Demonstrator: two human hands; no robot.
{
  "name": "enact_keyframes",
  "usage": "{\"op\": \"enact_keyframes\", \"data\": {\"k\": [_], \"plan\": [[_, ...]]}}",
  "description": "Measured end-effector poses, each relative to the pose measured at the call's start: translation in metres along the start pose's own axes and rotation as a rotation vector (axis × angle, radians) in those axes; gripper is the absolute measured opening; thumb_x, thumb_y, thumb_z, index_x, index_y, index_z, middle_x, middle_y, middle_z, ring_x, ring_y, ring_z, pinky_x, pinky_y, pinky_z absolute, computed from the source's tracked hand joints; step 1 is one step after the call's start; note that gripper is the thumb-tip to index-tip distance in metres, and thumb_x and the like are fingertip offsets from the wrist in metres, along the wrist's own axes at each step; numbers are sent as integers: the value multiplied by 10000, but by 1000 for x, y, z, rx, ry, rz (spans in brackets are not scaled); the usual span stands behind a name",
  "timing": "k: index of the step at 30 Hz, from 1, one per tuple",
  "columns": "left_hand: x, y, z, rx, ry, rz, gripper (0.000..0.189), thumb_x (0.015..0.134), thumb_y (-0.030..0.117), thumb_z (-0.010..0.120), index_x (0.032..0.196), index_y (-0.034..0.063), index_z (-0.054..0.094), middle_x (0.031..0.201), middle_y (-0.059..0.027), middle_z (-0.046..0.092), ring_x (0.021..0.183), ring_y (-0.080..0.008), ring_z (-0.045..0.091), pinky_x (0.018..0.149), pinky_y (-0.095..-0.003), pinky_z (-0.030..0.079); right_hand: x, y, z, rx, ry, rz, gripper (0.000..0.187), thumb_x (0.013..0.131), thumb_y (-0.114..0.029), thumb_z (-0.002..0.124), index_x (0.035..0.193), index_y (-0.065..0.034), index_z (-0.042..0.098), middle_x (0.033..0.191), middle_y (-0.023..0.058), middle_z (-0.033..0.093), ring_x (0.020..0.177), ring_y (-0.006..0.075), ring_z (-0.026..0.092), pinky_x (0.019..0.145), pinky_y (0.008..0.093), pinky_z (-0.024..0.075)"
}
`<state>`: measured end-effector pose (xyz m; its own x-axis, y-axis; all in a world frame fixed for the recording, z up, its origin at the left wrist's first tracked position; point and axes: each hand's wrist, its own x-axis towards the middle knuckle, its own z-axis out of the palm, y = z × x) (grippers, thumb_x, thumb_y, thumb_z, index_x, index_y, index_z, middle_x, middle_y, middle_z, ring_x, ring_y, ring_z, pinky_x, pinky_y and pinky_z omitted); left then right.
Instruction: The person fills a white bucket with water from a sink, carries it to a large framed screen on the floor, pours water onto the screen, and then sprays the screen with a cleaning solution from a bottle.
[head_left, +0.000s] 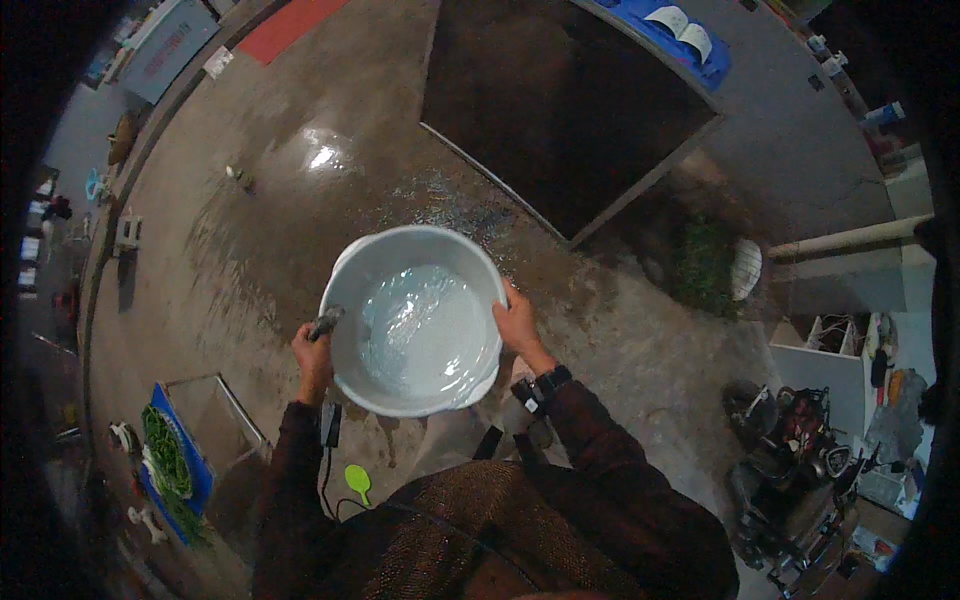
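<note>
A round white basin (347, 279) is held out in front of me over a wet concrete floor. Clear water (424, 330) lies in its bottom and glints with ripples. My left hand (311, 360) grips the left rim. A small dark object (326, 322) shows between that hand and the rim; I cannot tell what it is. On the opposite side, my right hand (517, 322) clasps the rim, thumb over the edge and the fingers mostly hidden. A dark band (553, 381) circles the right wrist.
Beyond the basin stands a large dark-topped table (562, 112). Green vegetables lie on a blue board (201, 476) at lower left, beside a metal-framed stool or stand (225, 397). A motorcycle-like machine (795, 465) is at right, near leafy greens (705, 266). A green paddle-shaped object (358, 478) is below.
</note>
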<state>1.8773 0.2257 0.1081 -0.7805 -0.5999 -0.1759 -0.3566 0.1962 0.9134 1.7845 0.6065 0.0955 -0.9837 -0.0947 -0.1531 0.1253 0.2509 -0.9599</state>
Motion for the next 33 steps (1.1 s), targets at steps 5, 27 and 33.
{"op": "enact_keyframes", "data": {"k": [5,27,33], "plan": [[-45,-20,-74,77,-17,-36,94,766,78,615,808,21,554,703,36,500,642,-69,436,572,-224,366,-58,26,55,-112,-80,167,499,813,-97,543,1293,-11,439,1102,184,610,972,230,604,848,319,454],[142,300,376,625,-474,1366,116,760,155,612,721,47,598,635,-27,575,559,-147,531,505,-330,425,162,-38,-367,-29,413,155,213,753,-138,598,894,14,646,821,50,637,763,151,571,663,336,456],[92,321,400,41,-553,385,62,735,62,648,774,34,609,648,-5,563,567,-99,509,458,-294,394,158,-36,-385,139,496,-2,283,815,-110,560,1049,38,621,922,65,653,790,140,594,694,294,468]]}}
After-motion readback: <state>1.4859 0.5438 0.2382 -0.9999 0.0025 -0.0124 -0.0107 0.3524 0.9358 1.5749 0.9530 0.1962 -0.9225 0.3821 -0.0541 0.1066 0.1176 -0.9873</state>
